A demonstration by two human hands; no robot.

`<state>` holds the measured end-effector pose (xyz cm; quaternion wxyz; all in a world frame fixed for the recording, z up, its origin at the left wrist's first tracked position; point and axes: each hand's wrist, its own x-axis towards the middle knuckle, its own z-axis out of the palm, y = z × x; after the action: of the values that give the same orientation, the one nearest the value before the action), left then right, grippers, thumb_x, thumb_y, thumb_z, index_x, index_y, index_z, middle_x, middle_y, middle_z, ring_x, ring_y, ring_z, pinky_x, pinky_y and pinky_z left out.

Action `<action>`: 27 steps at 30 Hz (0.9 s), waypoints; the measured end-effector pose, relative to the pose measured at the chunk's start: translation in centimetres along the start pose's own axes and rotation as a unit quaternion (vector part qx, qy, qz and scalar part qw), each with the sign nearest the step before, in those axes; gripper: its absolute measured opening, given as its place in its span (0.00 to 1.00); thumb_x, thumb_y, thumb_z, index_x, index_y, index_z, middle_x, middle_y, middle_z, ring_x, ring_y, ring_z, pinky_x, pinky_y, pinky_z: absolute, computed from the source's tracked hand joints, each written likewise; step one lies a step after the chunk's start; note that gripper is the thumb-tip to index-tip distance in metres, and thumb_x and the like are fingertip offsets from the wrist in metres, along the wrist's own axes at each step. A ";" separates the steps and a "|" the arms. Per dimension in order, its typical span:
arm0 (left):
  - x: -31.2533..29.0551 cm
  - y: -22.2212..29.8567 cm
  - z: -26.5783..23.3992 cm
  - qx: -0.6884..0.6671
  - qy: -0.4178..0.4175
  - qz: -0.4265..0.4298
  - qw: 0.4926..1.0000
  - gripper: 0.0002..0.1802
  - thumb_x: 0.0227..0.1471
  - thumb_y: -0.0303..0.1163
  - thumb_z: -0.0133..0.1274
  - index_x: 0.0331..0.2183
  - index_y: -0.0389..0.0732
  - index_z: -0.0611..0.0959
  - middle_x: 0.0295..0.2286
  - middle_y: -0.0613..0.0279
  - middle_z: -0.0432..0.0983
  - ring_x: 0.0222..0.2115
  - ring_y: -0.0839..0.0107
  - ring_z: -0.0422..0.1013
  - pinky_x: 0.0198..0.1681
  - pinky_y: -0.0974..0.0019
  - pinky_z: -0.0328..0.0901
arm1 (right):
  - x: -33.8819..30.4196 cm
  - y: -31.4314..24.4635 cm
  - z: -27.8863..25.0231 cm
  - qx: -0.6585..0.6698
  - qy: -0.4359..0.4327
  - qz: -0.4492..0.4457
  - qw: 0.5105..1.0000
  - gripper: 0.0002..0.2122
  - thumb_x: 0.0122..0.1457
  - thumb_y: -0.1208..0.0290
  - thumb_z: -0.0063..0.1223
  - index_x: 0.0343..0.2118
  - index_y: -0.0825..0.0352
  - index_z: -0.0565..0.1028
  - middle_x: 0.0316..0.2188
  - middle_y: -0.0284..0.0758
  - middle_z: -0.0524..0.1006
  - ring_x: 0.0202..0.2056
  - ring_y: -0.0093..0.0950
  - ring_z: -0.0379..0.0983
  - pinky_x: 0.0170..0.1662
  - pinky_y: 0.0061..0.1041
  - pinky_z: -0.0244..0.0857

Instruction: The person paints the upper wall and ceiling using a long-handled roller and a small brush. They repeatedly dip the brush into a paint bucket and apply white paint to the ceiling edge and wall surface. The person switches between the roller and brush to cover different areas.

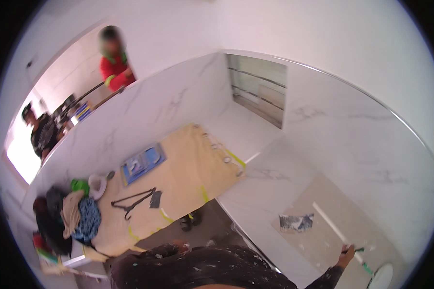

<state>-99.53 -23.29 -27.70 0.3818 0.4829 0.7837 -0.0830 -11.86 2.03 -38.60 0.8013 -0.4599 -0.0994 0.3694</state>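
Observation:
At the lower right, my right hand (345,256) is closed beside a long white bar (329,223). A thin dark piece sticks out of its fingers across the bar; its kind is too small to tell. Close to that hand, a green piece (367,268) lies by the bar's near end, next to a white round object (383,277). Under them is a beige sheet (299,244) on the marbled white counter. My left hand (181,246) is close to my body, its fingers blurred and partly hidden by dark, paint-flecked clothing.
A dark patterned piece (296,222) lies on the beige sheet. On the left, a cloth-covered surface (185,166) bears a blue pack (143,163), a black hanger (132,202) and piled clothes (70,216). Beyond the low wall are a person in red (115,67) and another in black (44,132).

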 end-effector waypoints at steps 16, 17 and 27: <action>-3.1 2.4 1.6 -0.101 0.041 -0.013 0.994 0.26 0.52 0.42 0.57 0.54 0.51 0.78 0.50 0.54 0.75 0.53 0.56 0.70 0.56 0.54 0.63 | -34.5 7.4 18.8 -0.469 -0.551 0.135 0.676 0.18 0.56 0.64 0.56 0.44 0.72 0.76 0.26 0.45 0.79 0.26 0.32 0.79 0.31 0.34 0.73; -3.3 2.2 1.5 -0.104 0.041 -0.013 0.994 0.26 0.52 0.42 0.57 0.54 0.51 0.78 0.51 0.54 0.75 0.53 0.56 0.70 0.56 0.54 0.63 | -34.7 7.7 18.4 -0.471 -0.543 0.146 0.680 0.17 0.56 0.64 0.56 0.44 0.71 0.76 0.27 0.45 0.79 0.27 0.32 0.78 0.32 0.35 0.72; -2.6 1.1 2.0 -0.156 0.021 0.006 0.988 0.27 0.52 0.41 0.57 0.54 0.50 0.77 0.51 0.54 0.74 0.53 0.56 0.69 0.56 0.54 0.63 | -37.3 9.3 14.5 -0.504 -0.437 0.242 0.704 0.15 0.55 0.59 0.58 0.39 0.64 0.80 0.33 0.48 0.80 0.33 0.34 0.76 0.36 0.41 0.69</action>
<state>-96.93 -25.49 -27.07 0.4362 0.4237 0.7921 0.0524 -50.12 -11.06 -31.32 0.1995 -0.5903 -0.4951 0.6055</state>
